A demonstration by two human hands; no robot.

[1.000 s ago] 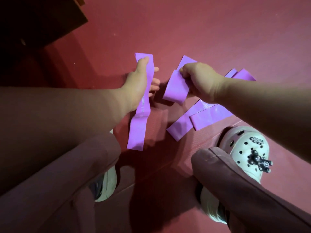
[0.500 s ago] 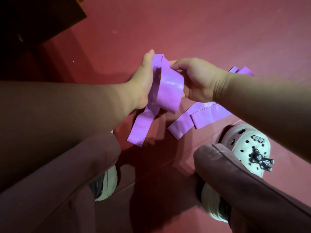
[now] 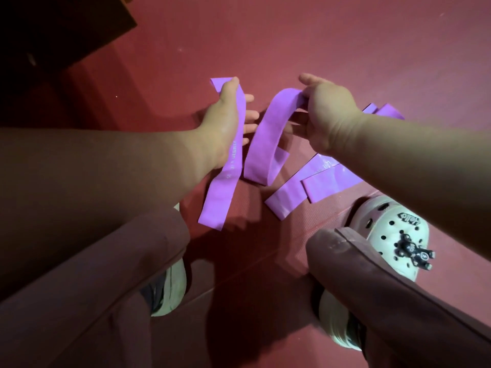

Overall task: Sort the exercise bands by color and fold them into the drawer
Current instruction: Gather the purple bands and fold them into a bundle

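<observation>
- Red mat (image 3: pixel 292 35) spreads wide beyond your hands, upward and to the right, giving you open room there. A dark wooden cabinet (image 3: pixel 66 27) closes off the top left corner, well apart from your left hand (image 3: pixel 225 115).
- Near you the room is tighter. Your knees (image 3: pixel 148 235) flank the working patch, and a white clog (image 3: pixel 393 235) with charms sits just beside the near ends of two flat purple bands (image 3: pixel 292 192).
- Those flat purple bands lie side by side on the mat and slant under your right forearm, with their far ends showing past the wrist.
- Half a second ago your hands were nearly together, with the two bands they hold overlapping. Now they have drawn apart, and a strip of mat shows between those bands.
- Your left hand pinches the long purple band (image 3: pixel 220 192) near its top end, thumb on the front and fingers straight behind it. The band runs flat down toward your left knee, with faint white print along it.
- Your right hand (image 3: pixel 326 110) has its fingers curled round one end of the arched purple band (image 3: pixel 265 144), with the thumb sticking out free. This band bends over in a hump and hangs doubled, its lower fold close to the mat. You cannot tell whether it touches.
</observation>
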